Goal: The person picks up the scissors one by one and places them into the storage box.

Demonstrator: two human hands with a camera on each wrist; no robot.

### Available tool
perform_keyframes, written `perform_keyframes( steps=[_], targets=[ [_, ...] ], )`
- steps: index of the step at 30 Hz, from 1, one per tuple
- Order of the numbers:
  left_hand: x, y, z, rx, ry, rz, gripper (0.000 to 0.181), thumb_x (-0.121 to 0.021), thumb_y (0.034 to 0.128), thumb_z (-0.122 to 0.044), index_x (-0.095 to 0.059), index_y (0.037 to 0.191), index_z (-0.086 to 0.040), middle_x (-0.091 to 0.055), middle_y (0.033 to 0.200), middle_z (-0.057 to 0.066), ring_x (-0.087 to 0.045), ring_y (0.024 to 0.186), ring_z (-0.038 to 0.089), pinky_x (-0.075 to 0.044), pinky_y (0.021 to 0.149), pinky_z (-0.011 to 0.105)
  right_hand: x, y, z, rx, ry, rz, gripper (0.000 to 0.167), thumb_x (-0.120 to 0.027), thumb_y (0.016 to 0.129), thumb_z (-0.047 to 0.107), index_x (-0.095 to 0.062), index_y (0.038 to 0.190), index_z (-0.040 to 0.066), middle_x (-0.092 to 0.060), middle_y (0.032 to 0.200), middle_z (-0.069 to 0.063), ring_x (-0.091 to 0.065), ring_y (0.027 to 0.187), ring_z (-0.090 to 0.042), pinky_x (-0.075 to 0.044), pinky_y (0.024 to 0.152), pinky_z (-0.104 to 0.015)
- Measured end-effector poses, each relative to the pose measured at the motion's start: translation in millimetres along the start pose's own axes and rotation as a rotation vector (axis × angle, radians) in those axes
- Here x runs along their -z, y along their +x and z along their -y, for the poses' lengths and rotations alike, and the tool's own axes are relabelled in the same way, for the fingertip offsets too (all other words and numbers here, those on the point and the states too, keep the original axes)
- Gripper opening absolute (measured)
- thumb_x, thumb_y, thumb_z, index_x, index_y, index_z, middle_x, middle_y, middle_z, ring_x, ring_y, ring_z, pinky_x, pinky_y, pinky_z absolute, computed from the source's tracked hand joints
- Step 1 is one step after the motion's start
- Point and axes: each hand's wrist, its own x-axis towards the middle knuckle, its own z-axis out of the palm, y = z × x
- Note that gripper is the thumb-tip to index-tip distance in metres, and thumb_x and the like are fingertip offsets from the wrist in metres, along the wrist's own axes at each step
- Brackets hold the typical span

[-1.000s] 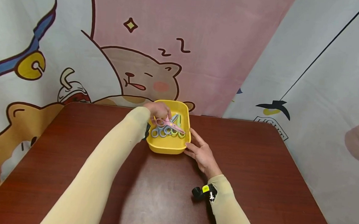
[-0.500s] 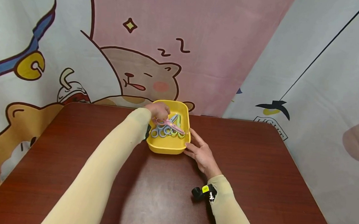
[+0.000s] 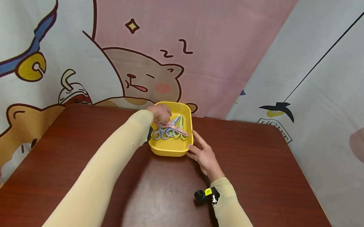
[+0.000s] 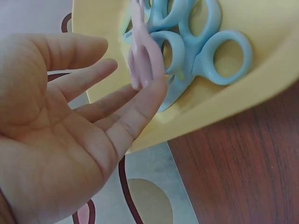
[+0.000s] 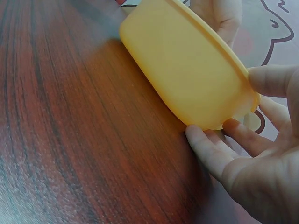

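A yellow plastic bin [image 3: 169, 148] stands at the back of the table, holding pink scissors [image 3: 177, 129], blue scissors [image 3: 165, 134] and green scissors [image 3: 181, 123]. My left hand [image 3: 161, 112] reaches over the bin's left rim. In the left wrist view its fingers are loosely extended, and one fingertip touches the handle of the pink scissors, which lie over the blue ones. My right hand [image 3: 208, 159] rests against the bin's right side with spread, fairly straight fingers; the right wrist view has them touching the rim and the lower wall [image 5: 187, 74].
The dark brown wooden table [image 3: 254, 166] spreads around the bin on both sides and in front. A cartoon-printed cloth [image 3: 223, 53] hangs right behind the table's back edge. A small black camera [image 3: 202, 196] is strapped to my right wrist.
My left hand has shifted very slightly at the pink scissors, and its fingertips show less in the head view. My right hand and the bin stay where they were.
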Motion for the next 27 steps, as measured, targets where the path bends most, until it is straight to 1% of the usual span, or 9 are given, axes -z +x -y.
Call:
perform_keyframes(
  steps=[3,5,8,10,12,14,17,22,27],
  targets=[
    [0.7,-2.9,-0.9,-0.004,0.002,-0.005,0.053,-0.052,0.1004,-0.011,-0.048,0.153,-0.003,-0.053,0.147,0.013,-0.064,0.098,0.022,-0.058,0.079,0.027,-1,-0.4,1,0.001,-0.001,-0.002,0.067,-0.056,0.105,0.005,-0.033,0.163,0.027,-0.031,0.165,-0.013,-0.054,0.135,-0.037,-0.046,0.11,-0.053],
    [0.8,-1.9,-0.6,-0.001,0.006,-0.007,0.053,-0.052,0.1005,-0.01,-0.048,0.153,-0.003,-0.052,0.149,0.013,-0.062,0.109,0.023,-0.057,0.079,0.026,-1,-0.4,1,0.001,-0.003,-0.005,0.067,-0.056,0.105,0.005,-0.033,0.163,0.027,-0.031,0.166,-0.014,-0.054,0.135,-0.037,-0.046,0.11,-0.053],
    [1.0,-1.7,0.3,-0.004,0.021,-0.01,0.054,-0.051,0.0998,-0.009,-0.048,0.153,-0.003,-0.052,0.15,0.013,-0.06,0.105,0.022,-0.051,0.065,0.021,0,-0.1,1,0.0,-0.005,-0.007,0.067,-0.056,0.105,0.004,-0.033,0.163,0.027,-0.029,0.166,-0.014,-0.054,0.135,-0.038,-0.046,0.11,-0.054],
    [1.5,-1.7,1.5,-0.006,0.03,-0.011,0.055,-0.05,0.0987,-0.008,-0.048,0.153,-0.003,-0.053,0.15,0.012,-0.061,0.101,0.021,-0.042,0.056,0.019,0,-0.1,0,-0.003,-0.005,-0.008,0.067,-0.057,0.104,0.005,-0.033,0.163,0.027,-0.029,0.167,-0.014,-0.054,0.136,-0.038,-0.046,0.11,-0.054],
    [2.3,-2.7,2.3,-0.011,0.035,-0.013,0.056,-0.049,0.0977,-0.007,-0.047,0.154,-0.003,-0.053,0.151,0.013,-0.06,0.099,0.02,-0.04,0.056,0.021,0,0.0,0,-0.003,-0.001,-0.008,0.068,-0.057,0.104,0.004,-0.033,0.163,0.027,-0.029,0.167,-0.014,-0.053,0.136,-0.039,-0.045,0.11,-0.054],
    [2.4,-4.5,3.4,-0.013,0.035,-0.018,0.056,-0.049,0.0977,-0.008,-0.047,0.154,-0.004,-0.052,0.151,0.013,-0.059,0.105,0.022,-0.044,0.062,0.024,-1,-0.2,-1,-0.003,0.001,-0.009,0.068,-0.058,0.104,0.005,-0.033,0.163,0.027,-0.029,0.166,-0.014,-0.053,0.136,-0.039,-0.046,0.11,-0.054],
    [2.5,-8.3,3.3,-0.02,0.037,-0.032,0.055,-0.051,0.0988,-0.01,-0.048,0.153,-0.004,-0.052,0.151,0.013,-0.053,0.117,0.025,-0.05,0.077,0.031,-1,-0.1,-2,-0.004,0.001,-0.01,0.068,-0.058,0.104,0.004,-0.033,0.163,0.026,-0.029,0.166,-0.014,-0.052,0.136,-0.039,-0.046,0.11,-0.054],
    [1.8,-16.9,2.4,-0.048,0.046,-0.078,0.054,-0.055,0.0983,-0.015,-0.051,0.151,-0.004,-0.054,0.149,0.012,-0.051,0.12,0.028,-0.046,0.094,0.036,-2,-0.4,-1,-0.021,-0.008,-0.019,0.067,-0.057,0.104,0.005,-0.034,0.163,0.028,-0.03,0.166,-0.012,-0.053,0.137,-0.037,-0.047,0.109,-0.052],
    [-1.5,-25.8,3.4,-0.113,0.036,-0.13,0.053,-0.057,0.0981,-0.015,-0.053,0.149,-0.001,-0.055,0.149,0.015,-0.052,0.124,0.028,-0.043,0.107,0.04,-2,-0.7,2,-0.023,-0.009,-0.018,0.067,-0.056,0.105,0.005,-0.033,0.163,0.027,-0.031,0.165,-0.014,-0.053,0.136,-0.038,-0.047,0.109,-0.053]
  ],
)
